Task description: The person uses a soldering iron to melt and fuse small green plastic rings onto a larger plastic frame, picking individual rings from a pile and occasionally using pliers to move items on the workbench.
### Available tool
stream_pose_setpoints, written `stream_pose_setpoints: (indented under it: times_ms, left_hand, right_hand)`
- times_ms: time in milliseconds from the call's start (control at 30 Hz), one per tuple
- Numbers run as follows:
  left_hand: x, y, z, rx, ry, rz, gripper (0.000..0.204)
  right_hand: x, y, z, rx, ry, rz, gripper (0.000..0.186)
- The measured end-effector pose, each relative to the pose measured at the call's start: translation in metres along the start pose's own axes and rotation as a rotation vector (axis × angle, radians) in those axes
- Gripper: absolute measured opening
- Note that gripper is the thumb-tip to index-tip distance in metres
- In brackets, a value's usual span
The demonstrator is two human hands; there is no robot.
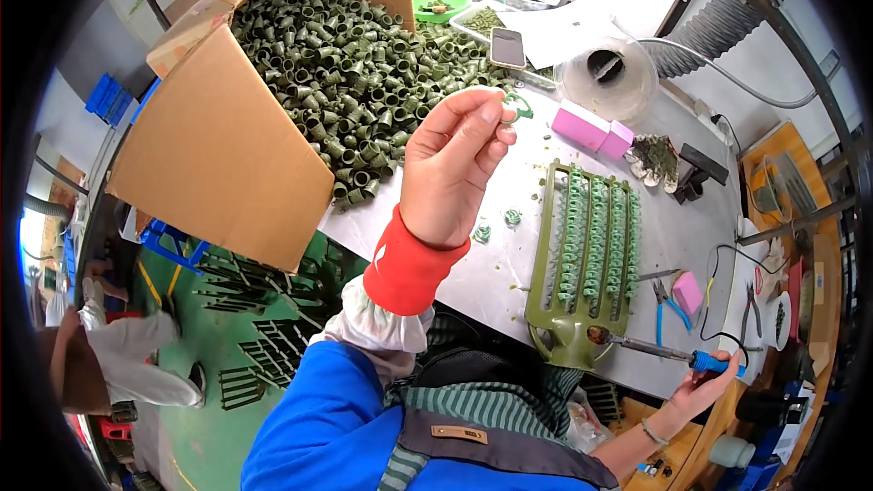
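My left hand (452, 155) is raised over the table, pinching a small green ring-shaped plastic piece (518, 107) between thumb and fingers. Low on the right, my right hand (702, 388) is closed around the blue handle of a soldering iron (659, 349). The iron's tip is at the rounded socket end of an olive-green slotted plastic frame (536, 286); whether it touches the plastic I cannot tell. Rows of small green clips (596, 236) line the frame's slots. Two loose green pieces (513, 217) lie on the table left of the frame.
A cardboard box (227, 159) spills dark green plastic cups (341, 82) onto the table. Beyond are a phone (507, 48) and a clear round container (637, 82). Pink blocks (582, 125), a soiled glove (653, 159), and blue pliers (671, 309) lie rightward. Another person (127, 345) is at far left.
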State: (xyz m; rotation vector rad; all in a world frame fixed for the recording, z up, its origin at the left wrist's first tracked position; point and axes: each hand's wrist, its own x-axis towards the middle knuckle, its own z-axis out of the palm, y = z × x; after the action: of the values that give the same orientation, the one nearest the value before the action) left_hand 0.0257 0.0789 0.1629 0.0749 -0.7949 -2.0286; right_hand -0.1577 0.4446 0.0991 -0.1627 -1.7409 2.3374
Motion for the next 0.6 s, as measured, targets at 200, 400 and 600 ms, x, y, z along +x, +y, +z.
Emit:
stream_pose_setpoints:
  times_ms: [200, 400, 600]
  left_hand:
    - [-0.0001, -0.0004, -0.0025, 0.025, -0.015, 0.017, 0.017]
    - [0.0009, -0.0025, -0.0031, -0.017, -0.035, 0.004, 0.017]
    - [0.0027, -0.0021, -0.0061, -0.083, -0.045, -0.020, 0.020]
  right_hand:
    - [0.0030, 0.0029, -0.0048, 0.011, -0.019, 0.008, 0.027]
    - [-0.0008, 0.0001, -0.0005, 0.017, -0.009, -0.016, 0.029]
    - [-0.0010, -0.0007, 0.0007, 0.027, 0.008, 0.017, 0.029]
